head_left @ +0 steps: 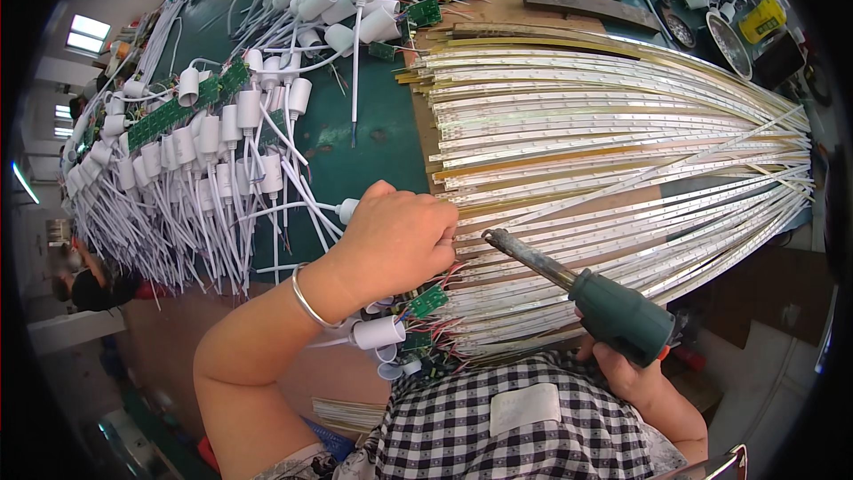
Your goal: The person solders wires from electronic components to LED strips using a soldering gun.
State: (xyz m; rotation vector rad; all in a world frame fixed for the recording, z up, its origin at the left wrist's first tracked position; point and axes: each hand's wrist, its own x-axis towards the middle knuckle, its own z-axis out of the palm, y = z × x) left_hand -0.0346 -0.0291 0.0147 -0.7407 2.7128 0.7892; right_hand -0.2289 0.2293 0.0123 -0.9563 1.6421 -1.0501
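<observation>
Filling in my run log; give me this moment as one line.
left hand: pressing on LED strips | right hand: gripping soldering iron, tip at strip ends | white sockets: piled left

We see one plain white rectangular fabric label (525,408) sewn on the black-and-white checked cloth at the bottom centre, no writing we can make out on it, we find no packages, no signs, no lit screens anywhere else

A thin silver bangle (313,304) circles the left wrist, above what seems a black-and-white checked garment (498,431).
</observation>
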